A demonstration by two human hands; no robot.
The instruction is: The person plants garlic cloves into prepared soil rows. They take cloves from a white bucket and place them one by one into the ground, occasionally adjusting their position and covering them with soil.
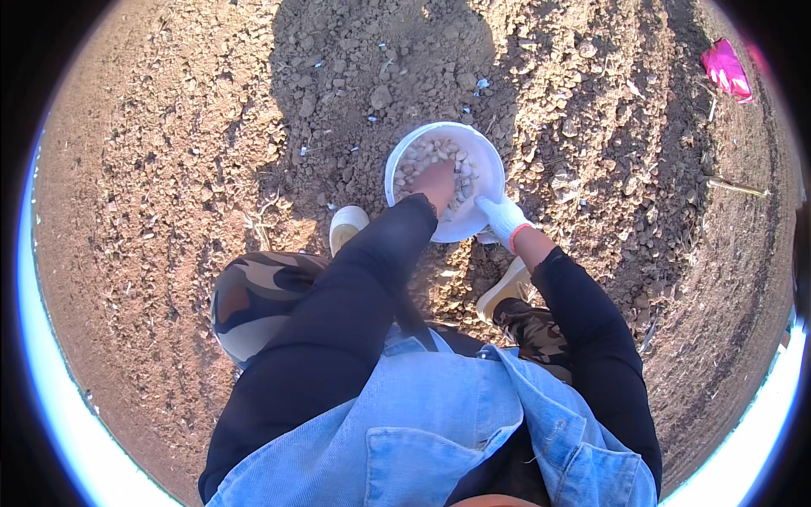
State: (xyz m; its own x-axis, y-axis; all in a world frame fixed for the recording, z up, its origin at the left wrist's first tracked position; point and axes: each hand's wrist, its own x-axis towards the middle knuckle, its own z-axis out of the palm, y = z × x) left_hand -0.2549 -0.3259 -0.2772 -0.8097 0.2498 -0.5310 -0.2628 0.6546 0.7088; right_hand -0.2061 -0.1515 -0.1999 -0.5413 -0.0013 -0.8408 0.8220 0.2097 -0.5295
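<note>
A white plastic bucket (489, 166) sits tilted between my feet, its mouth facing up towards me. Pale cloves, apparently garlic (467, 170), cover much of its inside. My bare left hand (436, 179) reaches down among them; its fingers are hidden, so whether it grasps any cannot be told. In a white knit glove with a pinkish cuff, my right hand (502, 217) grips the bucket's near right rim, thumb inside and the other fingers mostly out of sight behind the wall.
Tilled, cloddy soil (190, 127) surrounds me, with small pale scraps scattered ahead. My beige shoes (348, 223) flank the bucket. A shiny pink bag or wrapper (726, 71) lies far right, and a dry stalk (738, 186) is below it. My shadow falls beyond the bucket.
</note>
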